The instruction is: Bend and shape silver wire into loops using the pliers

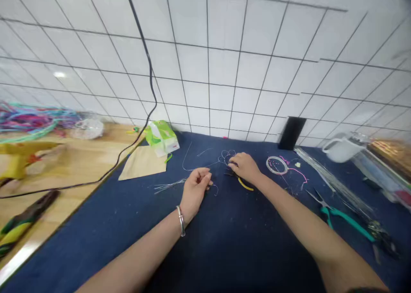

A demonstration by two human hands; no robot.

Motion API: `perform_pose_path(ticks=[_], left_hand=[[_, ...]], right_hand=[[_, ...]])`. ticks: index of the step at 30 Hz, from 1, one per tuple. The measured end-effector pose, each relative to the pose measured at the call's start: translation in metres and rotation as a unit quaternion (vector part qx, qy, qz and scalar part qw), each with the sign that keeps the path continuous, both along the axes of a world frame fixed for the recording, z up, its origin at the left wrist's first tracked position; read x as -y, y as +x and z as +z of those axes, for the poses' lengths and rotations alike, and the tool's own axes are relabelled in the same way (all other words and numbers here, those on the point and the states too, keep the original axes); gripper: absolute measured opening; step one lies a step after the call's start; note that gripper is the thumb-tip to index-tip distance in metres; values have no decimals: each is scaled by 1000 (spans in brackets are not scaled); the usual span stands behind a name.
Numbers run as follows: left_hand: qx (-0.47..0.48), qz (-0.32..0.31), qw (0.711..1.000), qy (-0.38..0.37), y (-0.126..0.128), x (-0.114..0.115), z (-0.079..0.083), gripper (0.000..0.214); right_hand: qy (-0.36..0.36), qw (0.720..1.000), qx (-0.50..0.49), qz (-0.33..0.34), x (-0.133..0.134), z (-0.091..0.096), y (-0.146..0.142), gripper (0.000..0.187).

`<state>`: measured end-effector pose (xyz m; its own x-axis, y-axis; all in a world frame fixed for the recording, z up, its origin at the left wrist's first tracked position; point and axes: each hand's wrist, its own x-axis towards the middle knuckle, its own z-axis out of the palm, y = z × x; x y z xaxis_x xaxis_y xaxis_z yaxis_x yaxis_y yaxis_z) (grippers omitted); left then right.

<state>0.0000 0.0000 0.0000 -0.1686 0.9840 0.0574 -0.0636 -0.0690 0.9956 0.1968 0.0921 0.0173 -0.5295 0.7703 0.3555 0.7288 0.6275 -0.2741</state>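
Note:
My left hand (196, 186), with a silver bangle at the wrist, rests on the dark blue cloth (205, 241) with its fingers curled in a pinch on a thin wire (214, 187). A bundle of thin wires (168, 184) lies just left of it. My right hand (244, 167) lies further back, fingers closed over a yellow-handled tool (245, 184) beside a looped wire shape (226, 157).
Teal-handled pliers (340, 216) and long straight wires (334, 184) lie at the right, near a tape roll (276, 165) and a white cup (342, 149). At the left are a green tissue pack (161, 137), brown paper (143, 162), a black cable (141, 126) and coloured cords (32, 119) on the wooden table.

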Motion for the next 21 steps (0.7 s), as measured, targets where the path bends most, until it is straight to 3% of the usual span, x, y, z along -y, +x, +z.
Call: perform_pose_path(ticks=[3,6,10,13,18,21], left_hand=[[4,-1,1000,0,0,1,0,24],[9,-3,1000,3,1,2,1,24],[15,-3,1000,9,3,4,2,23],[18,7,1000,19,2,4,4,22],[21,52,997,49,-13,-5,10,23],[23,79,995,64,-23,-13,12,23]], right_hand=[[-11,1000,2,22,12,-4,5,19],[-11,1000,-12,-2,14,-4,13,25],[-5,997,-29,-77,-3,-1,22,36],[-17,996,-8,-82,-17,-3,16,38],[-59,996,53,-47,-24,-14,-5,72],[-78,993,79,-46,-23,-18,-10,79]])
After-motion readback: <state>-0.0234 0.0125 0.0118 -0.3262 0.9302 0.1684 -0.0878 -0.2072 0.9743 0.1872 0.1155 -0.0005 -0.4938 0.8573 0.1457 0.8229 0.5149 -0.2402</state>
